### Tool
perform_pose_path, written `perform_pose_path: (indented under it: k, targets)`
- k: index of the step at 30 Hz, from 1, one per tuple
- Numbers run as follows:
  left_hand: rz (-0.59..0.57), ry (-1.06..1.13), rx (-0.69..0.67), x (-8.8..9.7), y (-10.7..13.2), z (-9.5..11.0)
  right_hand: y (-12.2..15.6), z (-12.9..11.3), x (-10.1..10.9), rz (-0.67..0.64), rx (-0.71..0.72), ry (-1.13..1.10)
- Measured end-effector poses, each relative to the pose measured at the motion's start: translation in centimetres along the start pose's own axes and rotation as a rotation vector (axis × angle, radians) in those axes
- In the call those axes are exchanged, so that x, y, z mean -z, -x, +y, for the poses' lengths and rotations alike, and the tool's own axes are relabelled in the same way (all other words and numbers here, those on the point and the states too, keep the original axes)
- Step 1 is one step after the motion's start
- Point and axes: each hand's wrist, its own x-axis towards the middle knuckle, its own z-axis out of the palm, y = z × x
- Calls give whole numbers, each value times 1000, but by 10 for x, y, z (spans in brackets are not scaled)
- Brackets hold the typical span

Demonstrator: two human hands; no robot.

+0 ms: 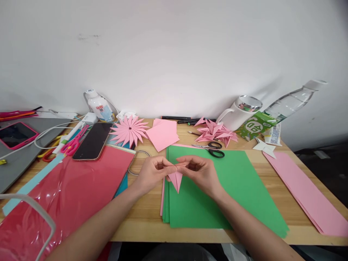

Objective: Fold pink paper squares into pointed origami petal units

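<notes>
A pink paper (177,181) is pinched, tip down, by the left hand (152,172) and the right hand (200,172) over the green sheets (199,208), at whose far edge scissors (209,146) are laid.

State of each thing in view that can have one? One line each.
Folded pink paper: creased to a point, held
Left hand: pinching it
Right hand: pinching it
Green sheets: stacked flat
Pink squares: overlapping
Spiky pink ring: assembled
Black phone: flat, screen dark
White bottle: upright, capped
Clear bottle: capped
Black-handled scissors: lying down, blade opening unclear
</notes>
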Motion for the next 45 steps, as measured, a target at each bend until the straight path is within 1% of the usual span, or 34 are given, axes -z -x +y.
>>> perform_pose_path:
  k: [3, 6, 9, 12, 14, 16, 19, 21, 23, 25, 26, 27, 29, 31, 32, 33, 37, 39, 42, 45]
  targets:
    - [29, 14, 23, 2, -2, -2, -4, -2, 2, -47, -49, -21]
    - [29, 17, 34, 2, 0, -1, -5, -5, 4, -40, -66, -9]
    - [14, -23, 31, 0, 2, 1, -2, -6, 4, -21, -53, 28]
    - [52, -64, -12, -1, 4, 3, 1, -4, 2, 14, 10, 72]
    - [100, -83, -60, -1, 5, 4, 2, -2, 1, 56, 95, 149]
    - [140, -108, -130, -2, 6, 3, 3, 1, 0, 71, 185, 225]
    - [162, -150, -304, -3, 6, 3, 4, 2, -1, 30, 279, 204]
    - [178, -167, -412, -2, 5, 3, 4, 1, -1, 36, 357, 181]
    - [215, -129, -454, -1, 3, 3, 4, -1, 0, 69, 449, 206]
    - [259, -20, -398, 0, 0, 3, 3, -1, 1, 84, 495, 224]
    - [265, 44, -333, 1, -1, 4, 2, 0, 1, 82, 496, 227]
    - [248, 99, -253, 1, -2, 4, 2, 1, 2, 79, 489, 227]
    - [146, 151, -102, 0, -2, 4, 1, 4, 1, 73, 465, 223]
    - [21, 122, -28, -1, -1, 3, 1, 6, 1, 69, 445, 220]
    - [-13, 93, -20, -1, 0, 3, 1, 7, 0, 64, 436, 221]
    - [-23, 67, -21, -2, 0, 2, 1, 7, 0, 54, 423, 224]
    - [38, 48, -16, -2, 1, 2, 2, 5, -1, 14, 307, 222]
    - [31, 67, -6, -1, 1, 3, 1, 4, -1, 15, 262, 209]
    - [-6, 83, 12, -1, 1, 5, 0, 6, -1, 3, 260, 193]
    - [1, 85, 42, -1, 1, 6, 0, 8, -1, -3, 248, 186]
